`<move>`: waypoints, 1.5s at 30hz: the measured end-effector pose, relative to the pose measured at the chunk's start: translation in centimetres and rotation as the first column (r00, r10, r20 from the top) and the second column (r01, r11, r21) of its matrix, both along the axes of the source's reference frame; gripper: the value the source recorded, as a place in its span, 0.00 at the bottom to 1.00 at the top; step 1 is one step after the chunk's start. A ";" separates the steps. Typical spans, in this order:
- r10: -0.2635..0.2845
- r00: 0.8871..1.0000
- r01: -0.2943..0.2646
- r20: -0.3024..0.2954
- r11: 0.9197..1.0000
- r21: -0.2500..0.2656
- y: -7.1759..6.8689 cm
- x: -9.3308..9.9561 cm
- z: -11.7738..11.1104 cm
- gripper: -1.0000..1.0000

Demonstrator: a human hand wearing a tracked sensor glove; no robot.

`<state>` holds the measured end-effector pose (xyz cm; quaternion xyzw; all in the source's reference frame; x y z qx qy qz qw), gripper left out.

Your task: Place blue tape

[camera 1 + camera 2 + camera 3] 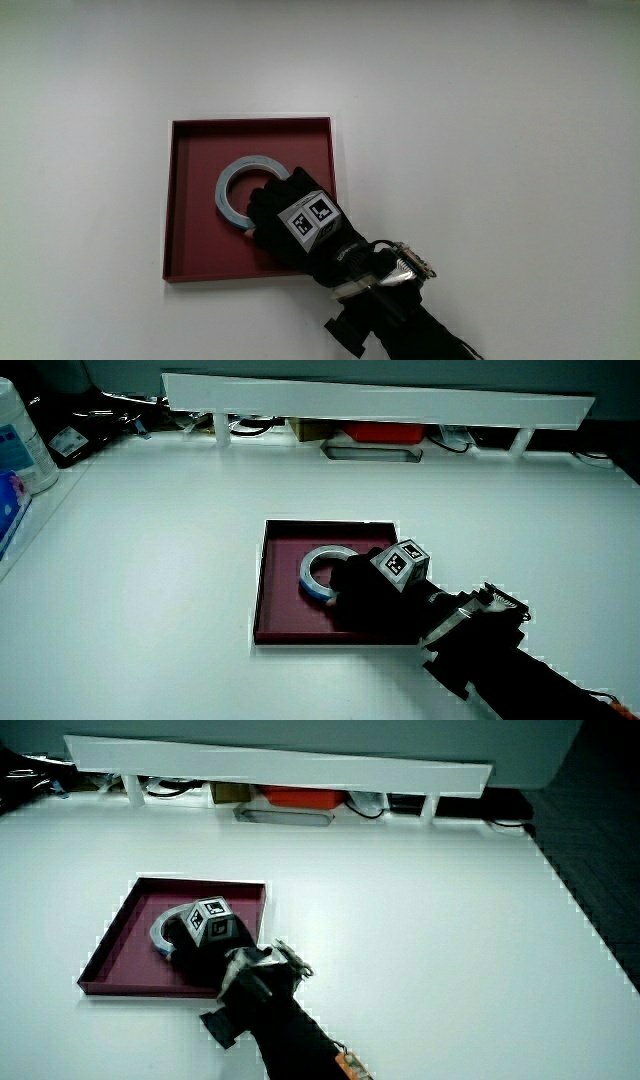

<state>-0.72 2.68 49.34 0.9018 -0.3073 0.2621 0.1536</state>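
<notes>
Main view | grip [272,208] closed on blue tape [235,186] | tape flat in maroon tray [190,205]

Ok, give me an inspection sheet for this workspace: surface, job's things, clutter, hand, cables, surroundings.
Surface: white table, bare around the tray.
Job's things: blue tape lying flat inside the dark red tray.
Clutter: nothing seen on the table beside the tray.
Hand: gloved hand over the tray, fingers on the tape's rim; grasp looks closed.
Cables: some under the low partition in both side views.
Surroundings: white container at the table's edge.
</notes>
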 end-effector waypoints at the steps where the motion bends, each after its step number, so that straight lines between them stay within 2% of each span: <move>1: -0.002 1.000 0.002 -0.001 1.000 0.002 0.1 -0.1 0.2 0.50; 14: -0.016 1.000 0.016 -0.022 1.000 -0.001 0.5 0.0 0.7 0.50; 17: -0.023 0.999 0.023 -0.041 1.000 -0.007 0.6 0.1 0.9 0.45; 21: -0.017 0.999 0.016 -0.032 1.000 -0.020 0.6 0.2 1.0 0.38; 30: 0.007 1.000 -0.006 0.020 0.999 -0.043 0.4 1.0 0.9 0.23; 33: 0.034 0.997 -0.029 0.076 0.997 -0.065 0.0 1.7 -0.3 0.18; 35: 0.047 0.995 -0.040 0.090 0.996 -0.074 -0.2 2.3 -0.9 0.15; 37: 0.058 0.993 -0.047 0.105 0.993 -0.104 -0.5 3.0 -2.0 0.12; 40: 0.067 0.993 -0.052 0.099 0.988 -0.146 -0.9 4.1 -3.7 0.07; 42: 0.046 0.996 -0.033 0.077 0.985 -0.170 -1.2 4.6 -5.1 0.03; 45: 0.026 0.997 -0.009 0.071 0.974 -0.226 -1.3 5.7 -7.5 0.00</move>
